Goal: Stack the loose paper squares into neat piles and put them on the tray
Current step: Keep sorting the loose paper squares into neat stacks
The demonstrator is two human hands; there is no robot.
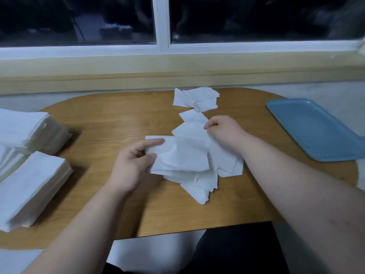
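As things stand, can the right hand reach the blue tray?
Probably yes: the right hand pinches a paper square mid-table, and only bare table lies between it and the blue tray on that side.

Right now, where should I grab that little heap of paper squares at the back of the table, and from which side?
Probably its near edge, coming from your side with the right hand, which is closest. The far heap lies flat and fanned out, so slide fingers under the overlapped middle, thumb on top, rather than tugging a stray corner.
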